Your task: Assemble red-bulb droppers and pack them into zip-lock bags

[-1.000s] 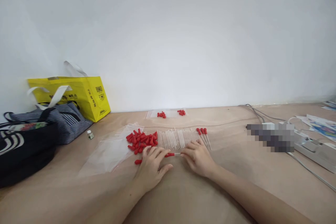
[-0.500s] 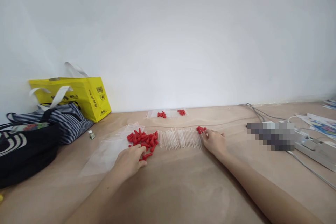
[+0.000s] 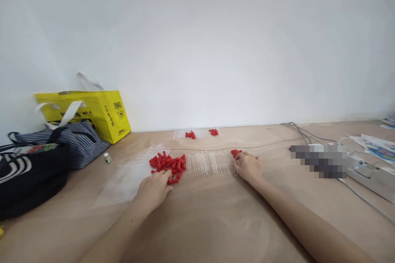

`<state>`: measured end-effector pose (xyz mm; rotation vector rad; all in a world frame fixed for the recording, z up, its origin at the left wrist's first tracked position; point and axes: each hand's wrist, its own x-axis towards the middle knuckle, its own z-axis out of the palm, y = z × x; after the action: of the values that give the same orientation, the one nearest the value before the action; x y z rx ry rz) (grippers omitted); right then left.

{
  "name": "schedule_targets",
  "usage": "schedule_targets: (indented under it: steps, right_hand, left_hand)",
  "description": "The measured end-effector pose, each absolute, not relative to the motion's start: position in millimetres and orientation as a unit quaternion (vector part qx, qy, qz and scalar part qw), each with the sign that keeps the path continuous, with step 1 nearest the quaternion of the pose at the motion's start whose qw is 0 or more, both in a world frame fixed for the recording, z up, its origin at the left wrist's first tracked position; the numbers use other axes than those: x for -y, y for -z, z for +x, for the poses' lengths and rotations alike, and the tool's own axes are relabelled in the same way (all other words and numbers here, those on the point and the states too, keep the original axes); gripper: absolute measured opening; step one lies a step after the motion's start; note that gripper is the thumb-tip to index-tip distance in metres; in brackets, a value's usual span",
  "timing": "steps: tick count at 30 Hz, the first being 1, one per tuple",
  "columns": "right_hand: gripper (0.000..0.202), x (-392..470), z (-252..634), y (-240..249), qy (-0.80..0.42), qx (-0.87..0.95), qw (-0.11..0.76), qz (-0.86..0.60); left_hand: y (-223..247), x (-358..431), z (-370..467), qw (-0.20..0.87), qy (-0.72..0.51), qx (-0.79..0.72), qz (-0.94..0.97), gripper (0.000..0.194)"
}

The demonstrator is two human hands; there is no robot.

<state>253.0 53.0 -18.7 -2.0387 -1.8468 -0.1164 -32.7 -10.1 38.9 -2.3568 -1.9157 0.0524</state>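
My left hand (image 3: 156,188) rests at the front edge of a pile of red rubber-like bulbs (image 3: 173,164), its thumb and fingers apart. To the right of the pile lies a row of thin clear tubes (image 3: 206,162). At the row's right end my right hand (image 3: 247,167) has its fingers bent down beside a small cluster of red bulbs (image 3: 235,152); what its fingertips hold, if anything, is hidden. Under and left of the pile are clear plastic bags (image 3: 123,181). Farther back, another clear bag (image 3: 202,133) carries two small groups of red bulbs.
A yellow bag (image 3: 114,117), a striped bag (image 3: 89,148) and a black bag (image 3: 37,185) stand at the left, near a small bottle (image 3: 107,158). At the right are a power strip (image 3: 370,176), cables (image 3: 364,199) and printed papers (image 3: 378,148).
My right hand has shifted slightly left and toward me, nearer the tube ends. A red bulb near my left fingertips lies slightly farther back, and the left thumb has moved a little.
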Motion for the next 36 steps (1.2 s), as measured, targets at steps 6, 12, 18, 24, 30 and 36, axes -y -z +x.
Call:
schedule_targets:
  steps: [6, 12, 18, 24, 30, 36]
  right_hand:
    - [0.027, -55, 247, 14, 0.001, 0.647, 0.144, -0.749]
    - [0.030, -60, 245, 12, -0.010, 0.641, 0.132, -0.756]
    - [0.028, -63, 244, 14, -0.018, 0.633, 0.131, -0.763]
    - [0.029, -61, 243, 14, -0.001, 0.642, 0.167, -0.749]
    - [0.018, -46, 237, 17, 0.001, 0.719, 0.251, -0.648]
    - [0.015, -18, 223, 37, -0.107, 0.830, 0.371, -0.403]
  left_hand:
    - [-38, 10, -38, 0.057, -0.051, 0.624, -0.778, 0.020]
    - [-36, 9, -28, 0.095, 0.086, 0.528, -0.839, 0.011]
    - [-4, 15, 3, 0.001, 0.250, 0.404, -0.880, 0.016]
    - [13, 13, 15, -0.083, 0.284, 0.417, -0.859, 0.013]
    - [15, 6, 10, -0.114, 0.311, 0.453, -0.828, 0.016]
    - [13, 6, 13, -0.113, 0.316, 0.445, -0.830, 0.016]
